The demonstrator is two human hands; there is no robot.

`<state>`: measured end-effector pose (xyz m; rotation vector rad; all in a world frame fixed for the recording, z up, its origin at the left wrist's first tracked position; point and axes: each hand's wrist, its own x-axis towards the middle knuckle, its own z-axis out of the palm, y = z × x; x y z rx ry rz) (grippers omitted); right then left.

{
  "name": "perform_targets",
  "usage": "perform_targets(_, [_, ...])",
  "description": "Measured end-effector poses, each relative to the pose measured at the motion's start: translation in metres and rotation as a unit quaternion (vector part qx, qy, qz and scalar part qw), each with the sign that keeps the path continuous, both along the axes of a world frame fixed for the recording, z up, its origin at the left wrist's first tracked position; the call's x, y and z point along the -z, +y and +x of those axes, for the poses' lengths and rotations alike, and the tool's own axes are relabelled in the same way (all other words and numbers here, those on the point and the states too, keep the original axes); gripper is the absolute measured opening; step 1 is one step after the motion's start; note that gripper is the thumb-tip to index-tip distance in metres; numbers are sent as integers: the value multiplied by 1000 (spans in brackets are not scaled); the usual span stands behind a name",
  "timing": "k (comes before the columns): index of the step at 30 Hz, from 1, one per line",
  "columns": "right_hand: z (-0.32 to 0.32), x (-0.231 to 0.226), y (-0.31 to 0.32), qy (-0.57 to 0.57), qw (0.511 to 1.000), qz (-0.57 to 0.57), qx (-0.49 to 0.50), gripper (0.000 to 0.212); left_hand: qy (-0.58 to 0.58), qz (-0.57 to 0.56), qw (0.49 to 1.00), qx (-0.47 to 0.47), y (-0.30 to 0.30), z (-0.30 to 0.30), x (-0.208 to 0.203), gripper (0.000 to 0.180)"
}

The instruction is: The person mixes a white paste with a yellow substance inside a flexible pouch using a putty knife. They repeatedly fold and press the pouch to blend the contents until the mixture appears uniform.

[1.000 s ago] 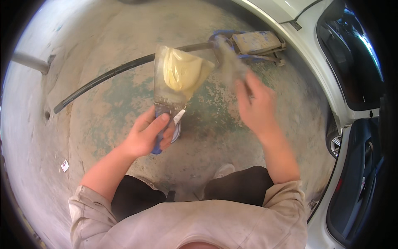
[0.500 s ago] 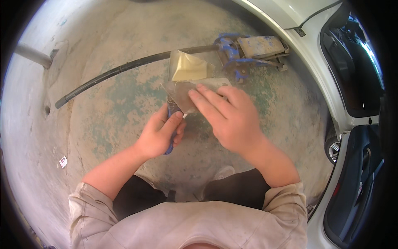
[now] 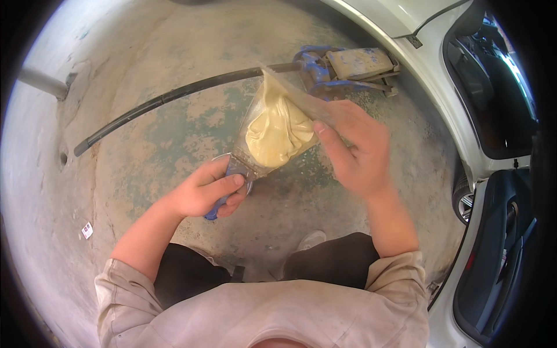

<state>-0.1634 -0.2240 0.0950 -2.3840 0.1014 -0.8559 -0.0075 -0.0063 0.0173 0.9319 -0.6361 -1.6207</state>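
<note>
My left hand [image 3: 212,188] is closed round the blue handle of a putty knife [image 3: 246,158], whose wide blade points up and away. A thick, glossy mound of pale yellow putty [image 3: 277,136] covers most of that blade. My right hand [image 3: 360,145] pinches a thin, flat grey spreader [image 3: 307,103] between thumb and fingers. The spreader is tilted, with its far part against the putty's right and upper side. A peak of putty rises toward the spreader's far tip.
Beyond my hands, a blue floor jack [image 3: 348,66] stands with its long black handle [image 3: 174,93] reaching left. A white car [image 3: 441,98] with an open door [image 3: 493,249] borders the right. A grey pipe [image 3: 43,82] stands at the left, and a small white card [image 3: 87,230] lies below it.
The spreader has swung from flat across the blade to tilted at the right, uncovering more putty, now heaped and folded. My right hand moved right and up; my left shifted slightly left.
</note>
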Motion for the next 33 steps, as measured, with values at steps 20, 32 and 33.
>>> perform_targets(20, [1,43,18,71,723,687,-33,21,-580,-158,769,-218,-18,-17,21,62])
perform_targets(32, [2,33,29,9,684,729,-36,17,-689,-230,648,-229,-21,-25,32,86])
perform_targets(33, [-1,35,28,7,683,730,-38,17,-686,-228,653,-225,-20,-26,33,86])
